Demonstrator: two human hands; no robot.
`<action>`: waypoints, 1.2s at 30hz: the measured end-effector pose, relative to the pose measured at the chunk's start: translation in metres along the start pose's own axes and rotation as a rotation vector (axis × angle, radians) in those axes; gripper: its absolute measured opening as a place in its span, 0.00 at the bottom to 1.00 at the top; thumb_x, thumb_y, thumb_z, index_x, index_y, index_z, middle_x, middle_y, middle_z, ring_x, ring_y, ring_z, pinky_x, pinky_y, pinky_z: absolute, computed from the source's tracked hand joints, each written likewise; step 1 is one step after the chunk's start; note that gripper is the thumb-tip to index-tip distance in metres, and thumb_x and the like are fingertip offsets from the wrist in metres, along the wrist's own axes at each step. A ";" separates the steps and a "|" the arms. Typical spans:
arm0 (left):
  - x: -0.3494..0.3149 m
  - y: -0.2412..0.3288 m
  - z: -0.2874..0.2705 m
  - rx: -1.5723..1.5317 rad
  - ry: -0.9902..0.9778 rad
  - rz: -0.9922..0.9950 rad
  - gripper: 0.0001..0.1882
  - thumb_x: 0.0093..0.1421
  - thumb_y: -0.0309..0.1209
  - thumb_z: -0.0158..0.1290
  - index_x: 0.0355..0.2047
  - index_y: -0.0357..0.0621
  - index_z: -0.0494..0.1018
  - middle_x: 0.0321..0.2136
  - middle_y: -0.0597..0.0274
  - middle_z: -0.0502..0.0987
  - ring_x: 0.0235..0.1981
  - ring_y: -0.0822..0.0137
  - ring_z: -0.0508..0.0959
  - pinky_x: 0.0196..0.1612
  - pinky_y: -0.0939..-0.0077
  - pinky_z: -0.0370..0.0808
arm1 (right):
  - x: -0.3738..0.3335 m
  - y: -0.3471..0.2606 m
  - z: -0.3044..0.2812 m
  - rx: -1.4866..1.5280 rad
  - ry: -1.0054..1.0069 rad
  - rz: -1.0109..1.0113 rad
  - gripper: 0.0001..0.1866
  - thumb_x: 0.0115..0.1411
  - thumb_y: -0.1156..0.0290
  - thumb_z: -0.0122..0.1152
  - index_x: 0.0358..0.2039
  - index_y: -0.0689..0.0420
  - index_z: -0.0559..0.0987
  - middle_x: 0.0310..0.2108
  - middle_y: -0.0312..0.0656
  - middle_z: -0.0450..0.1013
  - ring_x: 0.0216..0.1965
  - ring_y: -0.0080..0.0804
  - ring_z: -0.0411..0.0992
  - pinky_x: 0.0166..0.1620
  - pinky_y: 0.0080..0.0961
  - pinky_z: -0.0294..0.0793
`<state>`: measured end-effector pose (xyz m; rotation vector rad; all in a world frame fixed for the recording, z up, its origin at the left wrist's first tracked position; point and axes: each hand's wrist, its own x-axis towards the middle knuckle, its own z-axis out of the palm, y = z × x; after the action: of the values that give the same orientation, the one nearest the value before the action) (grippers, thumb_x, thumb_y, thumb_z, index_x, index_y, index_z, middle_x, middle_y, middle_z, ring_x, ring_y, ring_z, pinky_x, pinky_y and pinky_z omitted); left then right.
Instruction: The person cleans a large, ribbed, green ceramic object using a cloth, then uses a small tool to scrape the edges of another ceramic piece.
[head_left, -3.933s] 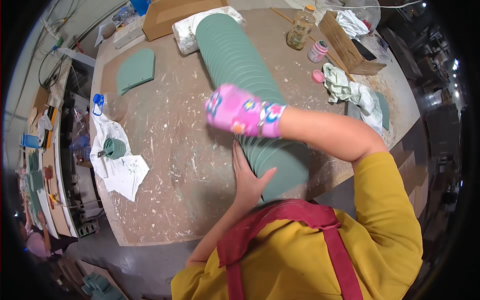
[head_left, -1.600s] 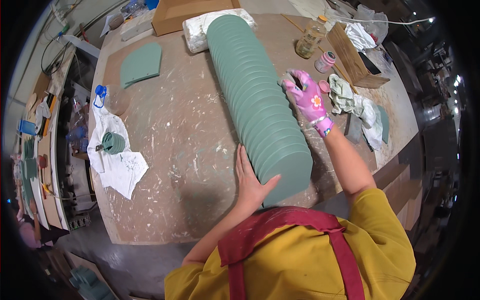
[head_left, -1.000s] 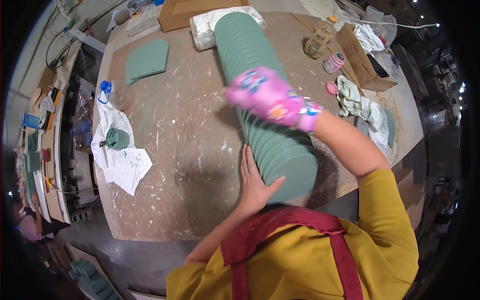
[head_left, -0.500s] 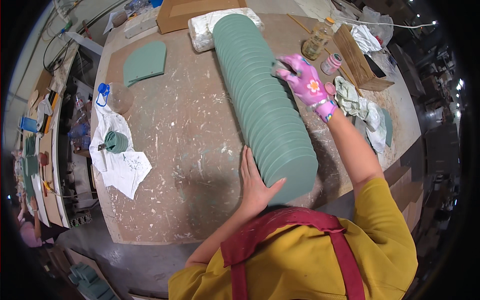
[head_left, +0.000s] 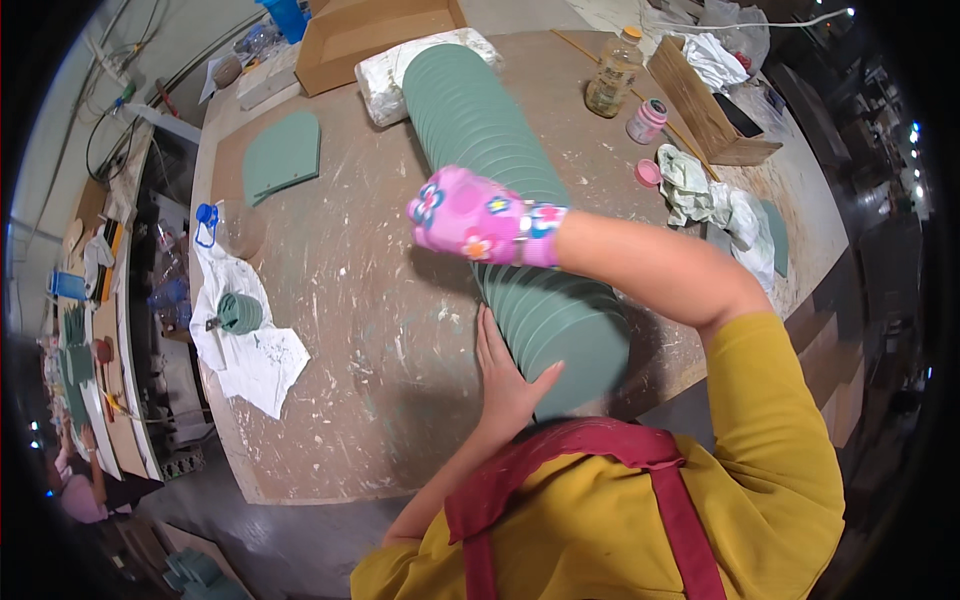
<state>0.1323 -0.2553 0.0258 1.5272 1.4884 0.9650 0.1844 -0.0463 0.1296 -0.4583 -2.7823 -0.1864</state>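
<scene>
A long row of thin green rounded panels (head_left: 575,345) lies across the table, each overlapping the one behind. My bare left hand (head_left: 510,375) rests at its near end, fingers stretched along the left side and thumb on the front panel. Over the middle of the row reaches my right hand (head_left: 480,220), in a pink flowered glove. Its fingers curl down at the row's left side; their tips, and anything in them, are hidden. The row's far end leans on a white wrapped block (head_left: 380,85).
A separate green panel (head_left: 283,155) lies far left. Below it, a white cloth (head_left: 250,365) carries a small green roll (head_left: 240,313). On the right stand a glass bottle (head_left: 612,80), a pink jar (head_left: 647,120), a wooden box (head_left: 690,110) and crumpled cloths (head_left: 690,190).
My gloved right hand has swung from the row's right side across its top to the left side. In the earlier frame a greyish piece showed at its fingertips. My left hand stays at the near end.
</scene>
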 end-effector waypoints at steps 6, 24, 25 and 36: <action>-0.001 -0.003 0.000 0.002 -0.002 0.003 0.61 0.46 0.43 0.66 0.66 0.32 0.35 0.65 0.36 0.42 0.66 0.39 0.45 0.66 0.52 0.46 | -0.002 0.048 0.014 0.056 -0.128 0.243 0.09 0.49 0.71 0.58 0.33 0.52 0.76 0.30 0.40 0.71 0.35 0.37 0.75 0.36 0.33 0.75; 0.000 0.000 -0.002 0.031 -0.031 0.017 0.60 0.46 0.38 0.65 0.66 0.32 0.33 0.65 0.35 0.41 0.67 0.42 0.43 0.67 0.53 0.43 | -0.064 0.052 -0.022 0.211 0.299 0.538 0.19 0.50 0.78 0.59 0.45 0.55 0.74 0.39 0.47 0.71 0.41 0.49 0.72 0.43 0.39 0.73; 0.000 -0.002 -0.002 0.018 -0.030 0.022 0.60 0.46 0.38 0.65 0.66 0.32 0.33 0.65 0.35 0.41 0.67 0.42 0.43 0.67 0.53 0.43 | -0.059 0.053 -0.018 0.157 0.242 0.543 0.19 0.51 0.77 0.60 0.46 0.54 0.74 0.40 0.46 0.71 0.40 0.49 0.73 0.43 0.39 0.74; 0.000 -0.006 0.002 0.023 -0.001 0.045 0.62 0.44 0.44 0.66 0.66 0.32 0.35 0.65 0.36 0.42 0.66 0.39 0.45 0.66 0.51 0.47 | -0.003 0.025 -0.015 0.023 -0.001 0.031 0.09 0.49 0.74 0.58 0.34 0.54 0.76 0.33 0.40 0.73 0.35 0.38 0.75 0.39 0.33 0.75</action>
<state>0.1317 -0.2550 0.0192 1.5837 1.4742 0.9762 0.1993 -0.0265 0.1451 -0.4962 -2.7737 -0.1476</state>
